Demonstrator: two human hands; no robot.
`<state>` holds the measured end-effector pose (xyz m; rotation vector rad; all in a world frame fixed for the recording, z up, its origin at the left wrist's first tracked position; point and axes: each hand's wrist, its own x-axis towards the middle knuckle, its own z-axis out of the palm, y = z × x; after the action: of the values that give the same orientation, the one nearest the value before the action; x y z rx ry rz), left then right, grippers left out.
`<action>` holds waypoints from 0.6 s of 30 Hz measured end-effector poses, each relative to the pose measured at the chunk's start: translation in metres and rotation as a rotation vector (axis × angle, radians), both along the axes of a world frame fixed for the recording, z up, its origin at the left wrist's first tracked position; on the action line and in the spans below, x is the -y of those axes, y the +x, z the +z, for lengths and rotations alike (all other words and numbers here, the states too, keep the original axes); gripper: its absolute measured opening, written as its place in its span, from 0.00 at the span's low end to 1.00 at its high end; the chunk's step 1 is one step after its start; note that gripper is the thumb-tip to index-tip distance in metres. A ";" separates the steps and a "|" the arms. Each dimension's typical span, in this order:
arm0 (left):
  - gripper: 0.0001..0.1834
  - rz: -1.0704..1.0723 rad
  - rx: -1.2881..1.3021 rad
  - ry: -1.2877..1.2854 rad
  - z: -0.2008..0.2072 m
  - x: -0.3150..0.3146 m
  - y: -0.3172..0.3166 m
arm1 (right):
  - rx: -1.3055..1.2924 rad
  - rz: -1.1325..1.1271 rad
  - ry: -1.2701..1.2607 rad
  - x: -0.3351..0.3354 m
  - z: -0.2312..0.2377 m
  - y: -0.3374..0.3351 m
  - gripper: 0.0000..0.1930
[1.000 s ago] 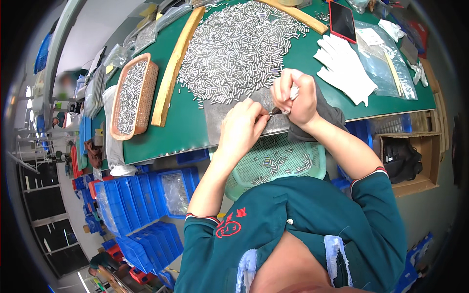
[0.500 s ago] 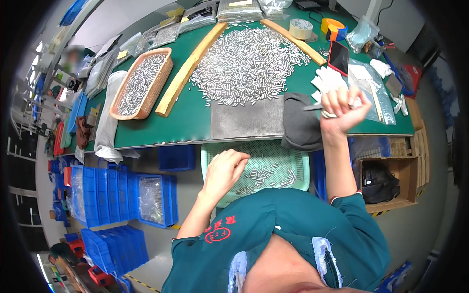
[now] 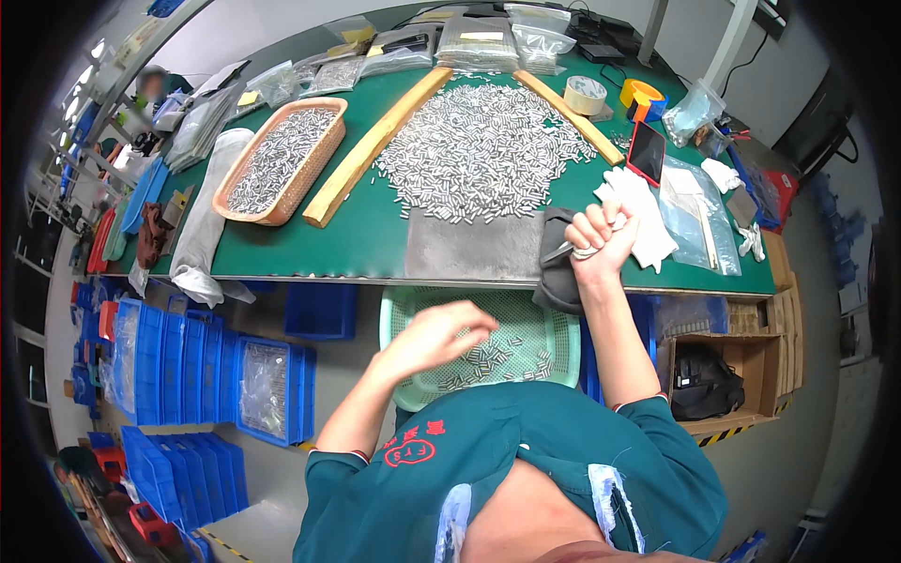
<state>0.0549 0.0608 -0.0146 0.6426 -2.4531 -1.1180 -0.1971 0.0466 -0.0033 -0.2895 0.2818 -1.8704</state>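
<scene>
Green tabletop (image 3: pixel 310 255): left hand (image 3: pixel 436 338) (half-open, contents unclear) above pins (image 3: pixel 488 364), right hand (image 3: pixel 603 242) gripping tool (image 3: pixel 564 251).

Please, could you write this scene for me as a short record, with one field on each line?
Left hand: above the green basket, fingers loosely bent
Right hand: closed around a slim grey tool, exact kind unclear
Small metal cylinders: large pile on the green table, between two wooden strips; some in the green basket
Peach basket: left of the strips, filled with similar cylinders
Near right hand: white gloves, dark cloth
</scene>
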 end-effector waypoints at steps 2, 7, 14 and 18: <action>0.07 0.126 -0.092 -0.079 0.020 0.019 -0.007 | 0.049 0.024 0.039 0.003 -0.013 -0.005 0.17; 0.05 0.233 -0.107 -0.671 0.014 0.084 -0.057 | 0.115 0.044 -0.015 0.002 -0.012 -0.005 0.17; 0.08 0.057 -0.097 -0.885 -0.013 0.134 -0.138 | 0.106 0.015 -0.003 0.001 -0.010 -0.002 0.17; 0.07 0.013 -0.008 -0.880 -0.010 0.151 -0.139 | 0.069 0.021 -0.011 -0.001 -0.010 -0.001 0.17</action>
<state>-0.0840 -0.0904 -0.0243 0.3556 -2.5712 0.0331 -0.1979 0.0475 -0.0128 -0.2336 0.2208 -1.8581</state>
